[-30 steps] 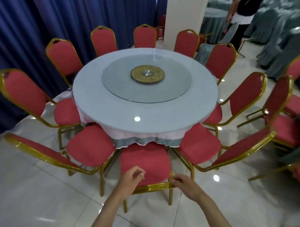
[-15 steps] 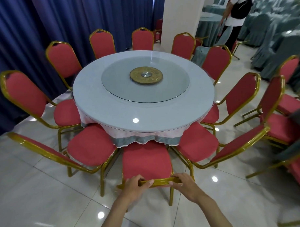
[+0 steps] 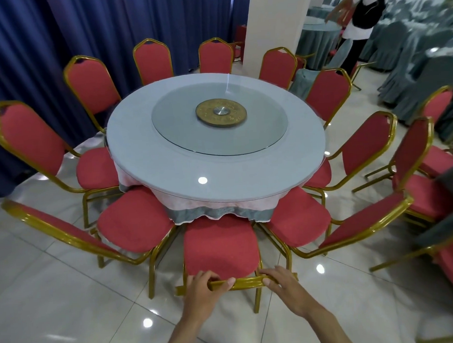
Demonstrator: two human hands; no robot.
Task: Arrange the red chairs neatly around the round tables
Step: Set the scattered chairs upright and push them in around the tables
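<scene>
I have both hands on the gold top rail (image 3: 243,282) of the red chair (image 3: 220,246) on the near side of the round table (image 3: 169,170). My left hand (image 3: 202,287) grasps the rail towards its left end, fingers curled over the top and the thumb tip showing along the front. My right hand (image 3: 282,285) grasps the right end the same way, fingers wrapped over the rail. The chair faces the table squarely, and the front edge of its seat meets the hem of the pink and grey tablecloth (image 3: 216,210) that hangs from the table's rim. To either side of it, also at the table's near edge, stand a left neighbour chair (image 3: 135,226) and a right neighbour chair (image 3: 299,217). Their seats point in at the cloth, and their gold frames sit close beside the legs of mine. More red chairs ring the rest of the table, backs outward. On the table lies a glass turntable (image 3: 265,136) with a brass hub (image 3: 220,113) at its centre. Beyond the table's far left hangs a blue curtain (image 3: 61,36). Beyond its far right rises a pale pillar (image 3: 274,23), and past that another person (image 3: 361,15) stands by a grey-draped table (image 3: 315,37). Glossy floor tiles (image 3: 57,292) lie under it all.
</scene>
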